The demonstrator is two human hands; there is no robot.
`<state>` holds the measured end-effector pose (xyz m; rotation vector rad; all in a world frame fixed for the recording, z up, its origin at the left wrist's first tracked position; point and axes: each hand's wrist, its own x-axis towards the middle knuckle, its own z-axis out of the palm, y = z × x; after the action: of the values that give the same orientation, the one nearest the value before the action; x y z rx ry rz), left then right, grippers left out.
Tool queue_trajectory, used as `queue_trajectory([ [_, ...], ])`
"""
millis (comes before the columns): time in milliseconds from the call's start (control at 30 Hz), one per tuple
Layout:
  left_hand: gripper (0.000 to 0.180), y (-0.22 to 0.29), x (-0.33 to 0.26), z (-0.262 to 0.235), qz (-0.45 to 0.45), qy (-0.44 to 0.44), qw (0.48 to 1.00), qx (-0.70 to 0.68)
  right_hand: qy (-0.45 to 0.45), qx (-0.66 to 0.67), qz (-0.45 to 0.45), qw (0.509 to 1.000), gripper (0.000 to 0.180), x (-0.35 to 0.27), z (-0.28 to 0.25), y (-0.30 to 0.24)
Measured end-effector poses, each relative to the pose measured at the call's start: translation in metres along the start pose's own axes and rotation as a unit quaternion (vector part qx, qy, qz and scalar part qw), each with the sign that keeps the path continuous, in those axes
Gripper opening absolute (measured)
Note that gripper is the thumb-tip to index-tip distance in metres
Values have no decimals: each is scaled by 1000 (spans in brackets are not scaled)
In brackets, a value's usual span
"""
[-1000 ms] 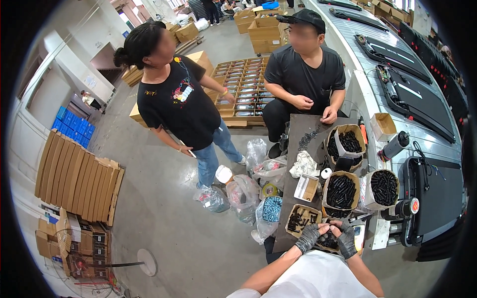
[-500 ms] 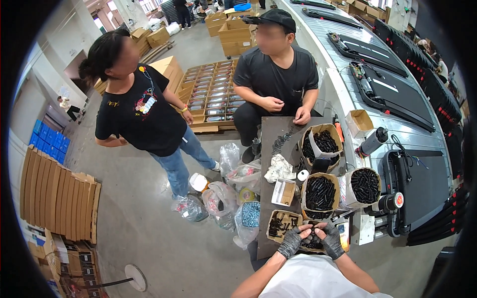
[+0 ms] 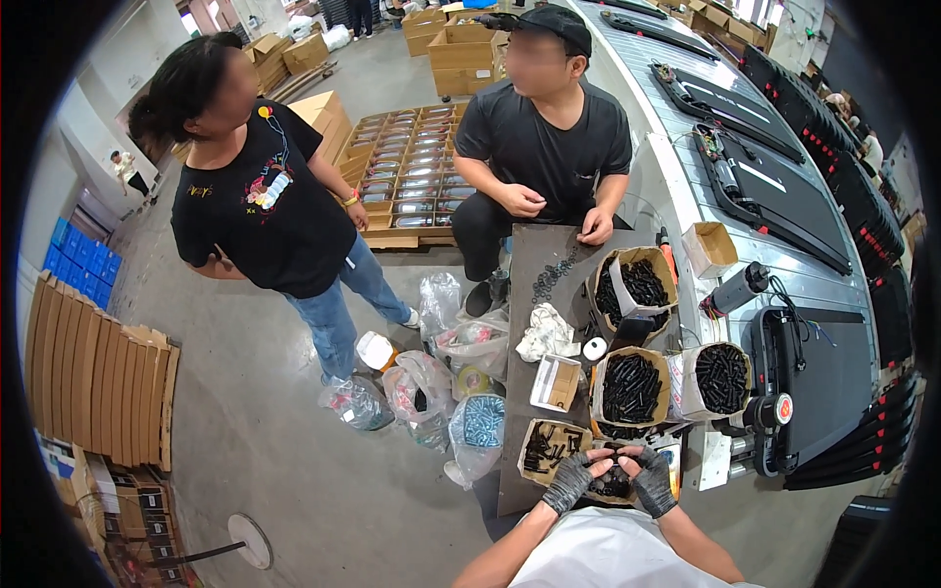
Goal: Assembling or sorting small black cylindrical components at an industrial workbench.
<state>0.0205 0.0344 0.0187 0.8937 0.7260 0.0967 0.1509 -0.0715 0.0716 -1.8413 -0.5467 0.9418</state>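
My left hand (image 3: pixel 569 481) and my right hand (image 3: pixel 653 480), both in grey knit gloves, meet at the near end of a dark board (image 3: pixel 529 284). The fingers of both curl around small black metal parts (image 3: pixel 613 482) held over a low cardboard box. Just left of my left hand is an open tray of black screws (image 3: pixel 547 447). Beyond my hands stand three paper-lined boxes of black bolts: one in the middle (image 3: pixel 632 387), one to the right (image 3: pixel 721 377) and one farther back (image 3: pixel 639 284).
A seated person in a black shirt (image 3: pixel 544 147) handles washers (image 3: pixel 554 274) at the board's far end. Another person (image 3: pixel 265 211) stands at the left. Plastic bags (image 3: pixel 431 382) lie on the floor, flat cardboard (image 3: pixel 98 382) is stacked far left, and treadmills (image 3: pixel 784 196) line the right.
My hands stay together over the black parts. The standing person has stepped nearer and now faces the seated person. The view has shifted slightly.
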Motion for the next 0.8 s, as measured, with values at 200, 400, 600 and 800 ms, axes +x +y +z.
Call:
queue_trajectory([
  [200,40,-10,10,-7,9,-4,999,-46,-33,-34,11,999,22,7,-4,0],
  [400,37,-8,12,-12,-28,-32,991,-129,-33,-49,3,998,23,10,-1,-4],
  [600,32,-15,8,-8,35,23,999,26,-12,-54,-23,998,18,2,2,-5],
  [800,30,-5,11,-13,52,41,998,4,-33,227,78,970,37,11,-3,22],
])
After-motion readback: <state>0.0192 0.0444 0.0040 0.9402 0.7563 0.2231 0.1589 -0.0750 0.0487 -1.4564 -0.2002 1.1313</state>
